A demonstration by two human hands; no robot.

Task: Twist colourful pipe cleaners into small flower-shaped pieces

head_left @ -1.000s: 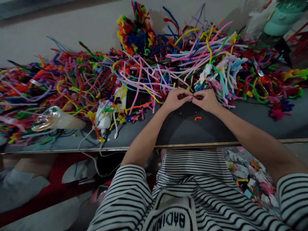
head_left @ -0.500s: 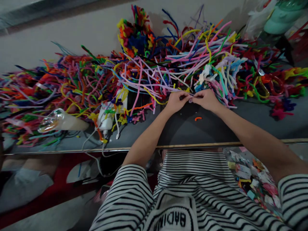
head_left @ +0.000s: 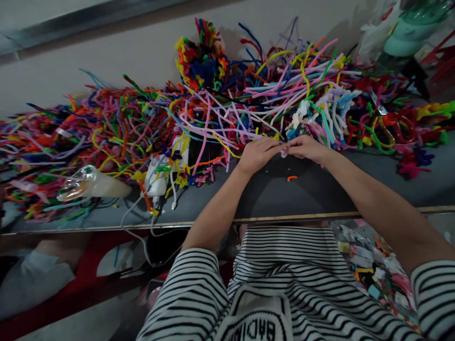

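My left hand (head_left: 259, 154) and my right hand (head_left: 308, 148) meet fingertip to fingertip above the dark table (head_left: 270, 199). Between them they pinch a small curled pale purple pipe cleaner (head_left: 283, 153), its loops hanging just under the fingertips. Most of its length is hidden by my fingers. A short orange pipe cleaner piece (head_left: 292, 178) lies on the table below my hands. Right behind my right hand is a bunch of white, blue and pink pipe cleaner shapes (head_left: 305, 116).
Tangled pipe cleaners (head_left: 117, 118) heap along the wall. To the left are a white charger (head_left: 156, 177) with cables and a cup-like container (head_left: 106, 183). Scissors (head_left: 405, 128) lie at right, near a mint-green object (head_left: 408, 35). Scraps (head_left: 377, 265) fill the floor below the table edge.
My left hand has turned so its back faces up more, fingers stretched toward the right hand. The curled pipe cleaner stays pinched, now slightly lower. The view has tilted a little.
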